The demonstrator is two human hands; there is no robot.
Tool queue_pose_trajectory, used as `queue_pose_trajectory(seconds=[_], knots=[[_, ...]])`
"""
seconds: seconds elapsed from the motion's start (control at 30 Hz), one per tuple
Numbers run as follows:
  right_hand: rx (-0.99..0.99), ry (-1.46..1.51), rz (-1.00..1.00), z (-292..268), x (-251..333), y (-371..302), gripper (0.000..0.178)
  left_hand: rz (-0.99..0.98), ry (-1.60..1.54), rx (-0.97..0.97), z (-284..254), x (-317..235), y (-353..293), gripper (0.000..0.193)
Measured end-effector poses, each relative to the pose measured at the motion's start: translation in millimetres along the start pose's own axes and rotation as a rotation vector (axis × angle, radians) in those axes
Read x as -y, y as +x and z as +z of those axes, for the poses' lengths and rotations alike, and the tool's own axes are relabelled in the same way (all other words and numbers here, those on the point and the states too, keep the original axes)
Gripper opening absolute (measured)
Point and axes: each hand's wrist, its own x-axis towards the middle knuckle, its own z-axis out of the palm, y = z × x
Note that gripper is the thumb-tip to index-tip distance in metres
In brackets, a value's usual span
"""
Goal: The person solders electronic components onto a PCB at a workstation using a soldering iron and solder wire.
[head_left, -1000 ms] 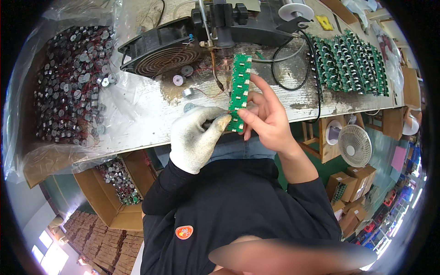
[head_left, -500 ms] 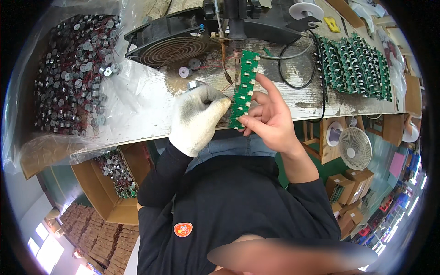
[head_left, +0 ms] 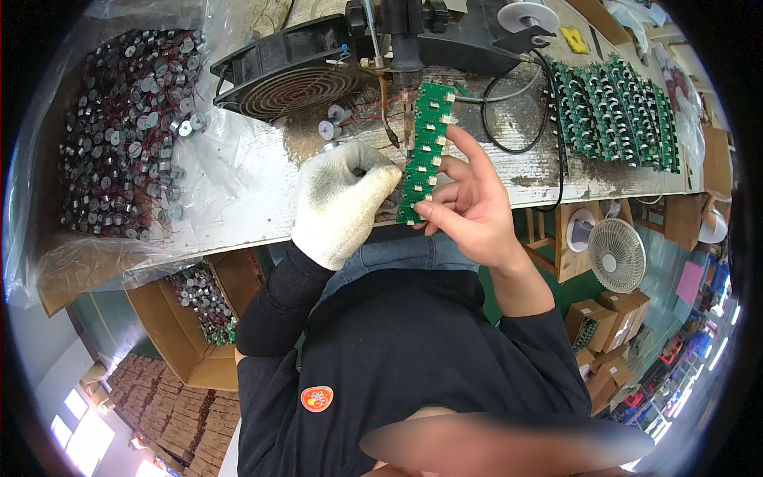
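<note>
A long green circuit board (head_left: 427, 151) with a row of white connectors stands nearly upright over the bench. My bare right hand (head_left: 470, 208) grips its right side and lower end, thumb in front. My left hand (head_left: 338, 208), in a white glove, is closed in a pinch against the board's left edge. What its fingertips hold is hidden. Just behind the glove shows part of a small silver motor (head_left: 330, 145). Two more small motors (head_left: 327, 128) with red wires lie beyond it. The thin tip of a soldering iron (head_left: 390, 131) points down between glove and board.
A black fan (head_left: 298, 91) stands at the back. To the left is a heap of small motors (head_left: 131, 131) on plastic. Rows of green boards (head_left: 612, 115) lie at the right, beside a black cable (head_left: 563, 159). A solder spool (head_left: 528, 17) sits at the back right.
The motor by my left hand has slipped mostly out of sight behind the glove. The board's upper end has shifted slightly right and tilted; both hands keep nearly the same place.
</note>
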Motion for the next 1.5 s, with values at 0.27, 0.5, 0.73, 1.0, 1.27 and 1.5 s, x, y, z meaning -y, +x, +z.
queue_pose_trajectory(seconds=[0.27, 0.5, 0.73, 1.0, 1.27, 1.5], knots=[[-0.018, -0.006, 0.022, 0, -6, -3, 0.083, -0.029, -0.023, 0.014, -1, 11, 1, 0.013], [-0.011, 0.003, 0.025, 0, -6, -6, 0.082, -0.054, -0.061, 0.003, 0, 17, -1, 0.013], [-0.021, 0.013, 0.035, 0, -6, -8, 0.082, 0.001, -0.078, -0.062, 3, 16, -5, 0.015], [-0.007, 0.027, 0.019, 1, -5, -6, 0.082, 0.002, -0.069, -0.015, -2, 11, -3, 0.016], [0.006, 0.011, 0.007, 0, -2, -6, 0.082, -0.056, -0.218, -0.003, 4, -1, -4, 0.015], [0.016, -0.001, 0.038, -1, -8, -9, 0.082, -0.052, -0.103, 0.001, -2, 19, -2, 0.015]])
